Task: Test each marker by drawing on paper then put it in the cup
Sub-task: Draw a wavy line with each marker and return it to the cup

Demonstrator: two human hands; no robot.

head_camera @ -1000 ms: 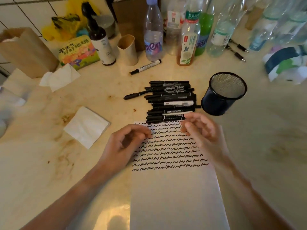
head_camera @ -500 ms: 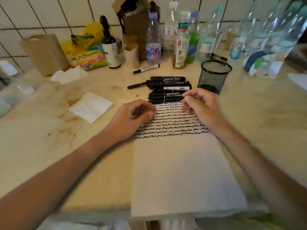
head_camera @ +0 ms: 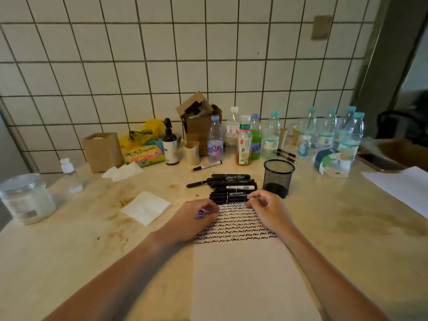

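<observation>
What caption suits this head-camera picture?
Both hands rest on the squiggle-covered paper, beside a pile of black markers and a mesh cup.

Head cam tilts up; hands barely shift on the paper.

View lifted since 1 s ago: tiled wall [head_camera: 162, 66] now fills the top, plus a jar [head_camera: 27, 198] at far left and a 2nd sheet [head_camera: 403, 188] at far right coming into frame. Left hand [head_camera: 196, 218] and right hand [head_camera: 266, 207] went from fingers loosely spread over the squiggle paper [head_camera: 243, 269] to curled tighter, right fingertips now up by the near edge of the marker pile [head_camera: 231, 188].
</observation>
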